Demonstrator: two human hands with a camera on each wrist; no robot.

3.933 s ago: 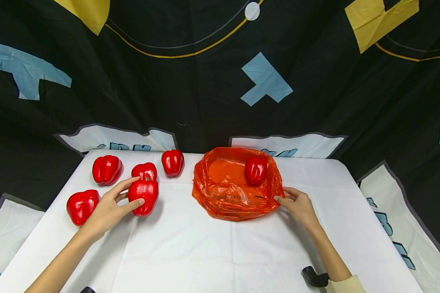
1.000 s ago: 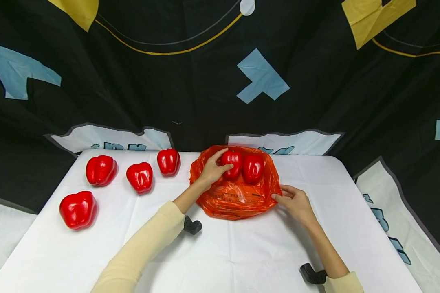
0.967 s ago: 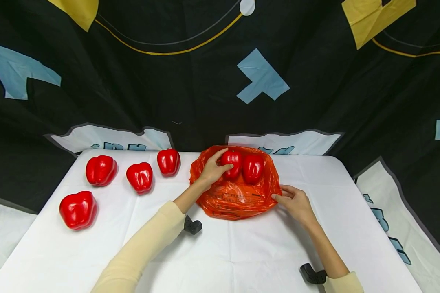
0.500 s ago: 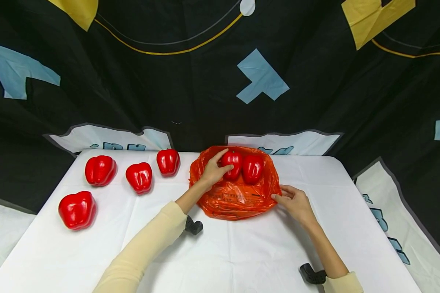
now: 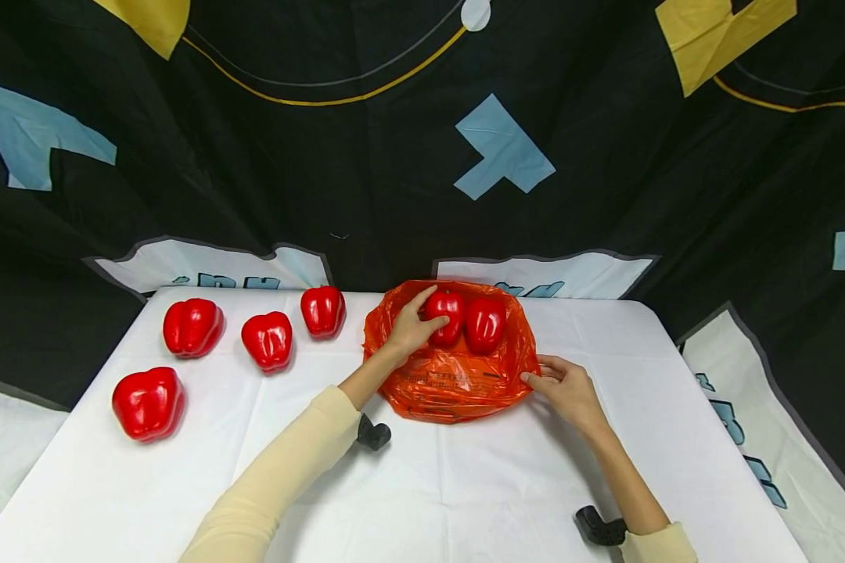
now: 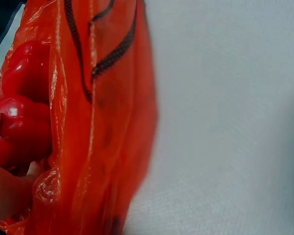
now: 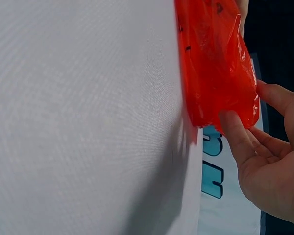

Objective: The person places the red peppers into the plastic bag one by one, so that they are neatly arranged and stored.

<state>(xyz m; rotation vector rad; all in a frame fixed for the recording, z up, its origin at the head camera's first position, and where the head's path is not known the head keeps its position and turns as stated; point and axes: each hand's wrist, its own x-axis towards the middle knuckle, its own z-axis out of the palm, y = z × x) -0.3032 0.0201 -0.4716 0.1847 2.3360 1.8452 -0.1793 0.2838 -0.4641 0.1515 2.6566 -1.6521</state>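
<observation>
An orange-red plastic bag (image 5: pixel 447 391) lies with its mouth spread wide on the white table. Inside it two red bell peppers sit side by side, the right one (image 5: pixel 486 324) free of any hand. My left hand (image 5: pixel 408 332) reaches over the bag's left rim and holds the left bell pepper (image 5: pixel 447 313) between thumb and fingers. In the left wrist view this bell pepper (image 6: pixel 22 129) shows between thumb and finger, partly behind the bag's side. My right hand (image 5: pixel 566 391) pinches the bag's right edge; the right wrist view shows digits on both sides of the plastic (image 7: pixel 220 73).
Several more red bell peppers stand on the left of the table: one near the front (image 5: pixel 148 403), one farther back (image 5: pixel 193 327), one in the middle (image 5: pixel 267 342) and one close to the bag (image 5: pixel 322 311). A black cloth (image 5: pixel 394 211) hangs behind the table.
From the earliest frame to now, my left hand has carried a bell pepper rightward from the group into the bag. Over the last second both hands have stayed nearly still.
</observation>
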